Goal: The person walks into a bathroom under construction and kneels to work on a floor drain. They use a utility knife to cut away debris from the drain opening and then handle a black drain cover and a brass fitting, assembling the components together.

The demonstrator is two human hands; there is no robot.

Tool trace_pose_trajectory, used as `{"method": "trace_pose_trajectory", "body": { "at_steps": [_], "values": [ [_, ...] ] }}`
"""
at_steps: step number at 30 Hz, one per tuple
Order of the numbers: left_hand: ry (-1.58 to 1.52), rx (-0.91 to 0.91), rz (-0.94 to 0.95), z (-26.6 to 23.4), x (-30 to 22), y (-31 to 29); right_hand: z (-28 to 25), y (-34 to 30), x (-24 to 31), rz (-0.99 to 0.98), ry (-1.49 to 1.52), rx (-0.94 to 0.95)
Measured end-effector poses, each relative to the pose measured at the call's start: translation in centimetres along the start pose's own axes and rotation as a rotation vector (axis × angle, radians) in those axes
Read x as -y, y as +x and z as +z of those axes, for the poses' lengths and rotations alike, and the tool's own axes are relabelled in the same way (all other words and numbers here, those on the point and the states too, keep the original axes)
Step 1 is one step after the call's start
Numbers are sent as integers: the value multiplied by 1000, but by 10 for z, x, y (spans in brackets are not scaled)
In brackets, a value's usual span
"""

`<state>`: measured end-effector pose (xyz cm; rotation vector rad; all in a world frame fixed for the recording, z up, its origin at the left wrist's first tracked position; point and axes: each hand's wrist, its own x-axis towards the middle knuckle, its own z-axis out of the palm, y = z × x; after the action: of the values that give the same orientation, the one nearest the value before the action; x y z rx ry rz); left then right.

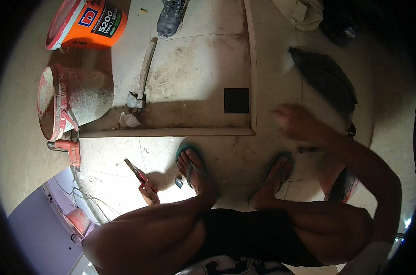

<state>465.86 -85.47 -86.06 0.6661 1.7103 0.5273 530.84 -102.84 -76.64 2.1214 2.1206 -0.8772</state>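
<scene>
Seen from above, a person squats on a pale, dirty tiled floor. At upper left, an orange bucket (75,35) carries a readable printed label (108,20): large pale lettering on a dark panel, beside a blue, white and red emblem. A small pale tag (350,32) on a dark object at upper right is too small to read.

The left hand (149,195) shows just beyond the left thigh, which hides its wrist; its fingers are wrapped around a red-handled tool (147,182). The right arm bends at the elbow near the right edge, its forearm reaching up and inward. The right hand (294,121) is blurred, fingers apparently curled; whether it holds anything I cannot tell.

The tool is in bright light, left of the sandalled left foot (199,178). Its long axis runs diagonally, handle at lower right in the grip, narrow tip pointing up and left, toward a red power drill (73,153). Farther forward lies a wooden-handled hatchet (145,73), its metal head nearer the person.
</scene>
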Motion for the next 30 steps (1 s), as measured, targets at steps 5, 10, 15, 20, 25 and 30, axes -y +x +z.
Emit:
{"method": "trace_pose_trajectory", "body": {
  "at_steps": [5, 10, 15, 20, 25, 30],
  "values": [
    [-5, -10, -32, 10, -4, -3, 88, 125, 74, 164, 145, 227],
    [10, -26, -54, 16, -7, 0, 149, 165, 79, 521, 270, 100],
    [38, -26, -65, 19, -12, 0, 154, 173, 89, 567, 418, -44],
    [52, -14, -63, 20, -15, -2, 123, 172, 89, 783, 501, -27],
    [74, -6, -67, 21, -16, -1, 120, 167, 81, 897, 278, -344],
    [87, 1, -66, 21, -20, -2, 126, 177, 68, 852, 274, -296]
  ]
}}
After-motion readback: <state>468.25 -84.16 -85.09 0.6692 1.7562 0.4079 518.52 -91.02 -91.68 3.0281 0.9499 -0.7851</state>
